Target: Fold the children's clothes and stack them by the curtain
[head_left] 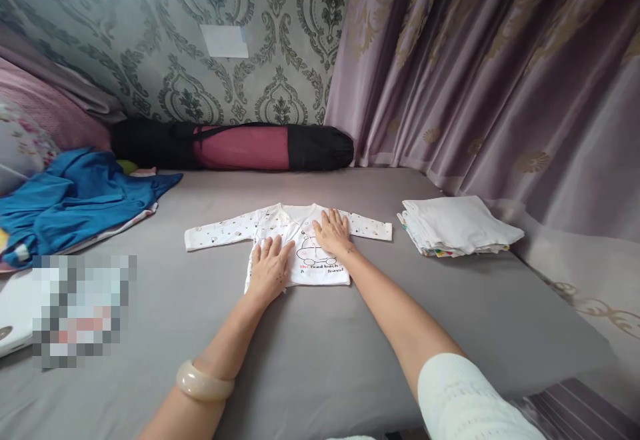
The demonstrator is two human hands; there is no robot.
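Presently, we have the shirt (pixel 306 265) flat on the bed (pixel 325 347), directly beneath both hands, its long axis running sleeve to sleeve, roughly parallel to the far edge. Our left hand (pixel 273 270) rests on the lower body; our right hand (pixel 331 232) covers the opposite shoulder. Fingers: extended, slightly apart, gripping nothing. The folded stack (pixel 460 223), near the right edge, leaves the sleeve unobstructed.

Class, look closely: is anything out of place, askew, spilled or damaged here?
The blue cloth at the left lies crumpled, untidy compared with the flat white shirt and the folded stack at the right. No spill or damage shows, though a pixelated patch hides part of the lower left.
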